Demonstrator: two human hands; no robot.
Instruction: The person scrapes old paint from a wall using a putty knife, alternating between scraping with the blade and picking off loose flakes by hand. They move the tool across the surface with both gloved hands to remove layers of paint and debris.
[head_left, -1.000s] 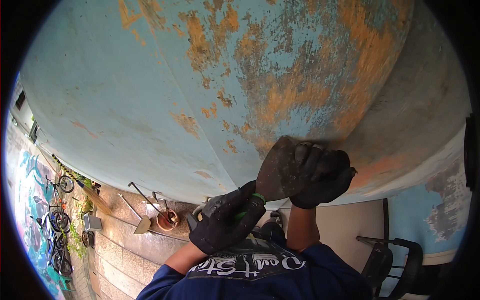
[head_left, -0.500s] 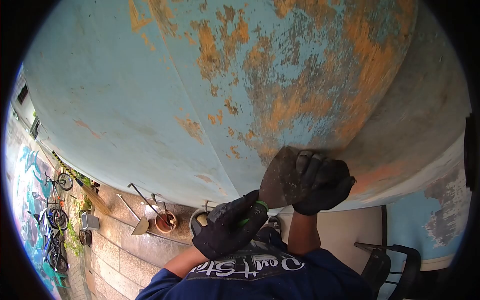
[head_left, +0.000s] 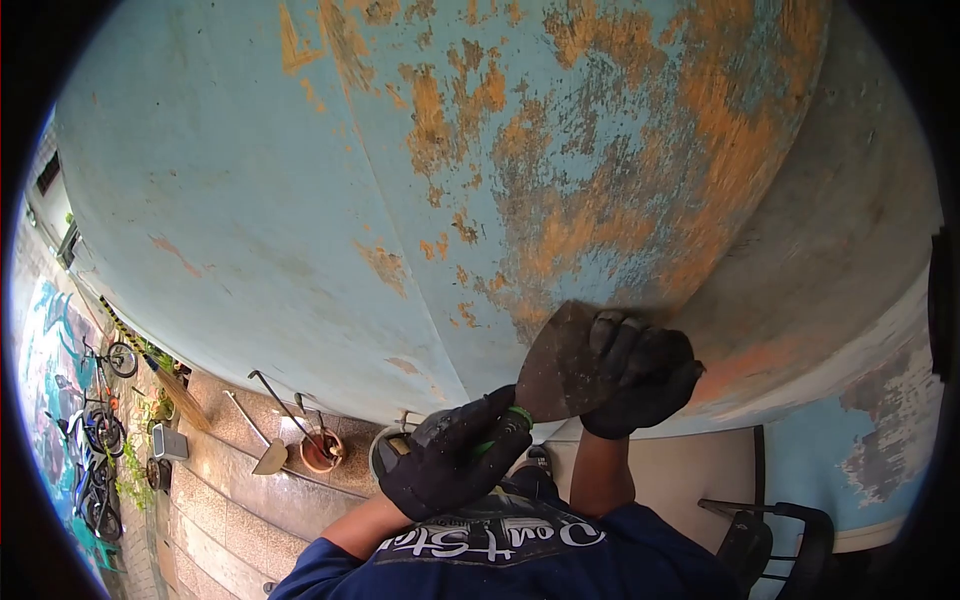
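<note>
My left hand (head_left: 455, 455), in a black glove, is wrapped round the green handle of a paint scraper (head_left: 556, 365). The scraper's wide, dirty metal blade points up and right in front of the wall. My right hand (head_left: 642, 372), gloved in black too, is closed against the blade's right side, its fingers curled over the edge. Beyond both hands rises a light-blue wall (head_left: 250, 200) with peeling patches (head_left: 620, 190) of orange and grey.
At lower left a long-handled scoop (head_left: 271, 458) and a terracotta pot (head_left: 322, 451) stand on the tiled floor (head_left: 222, 490). A broom (head_left: 180, 396), a grey box (head_left: 169, 441) and parked motorbikes (head_left: 100, 470) are farther left. A black chair (head_left: 800, 535) stands at lower right.
The view has shifted slightly. Both hands keep their hold on the scraper, and its blade has moved only a little in the view.
</note>
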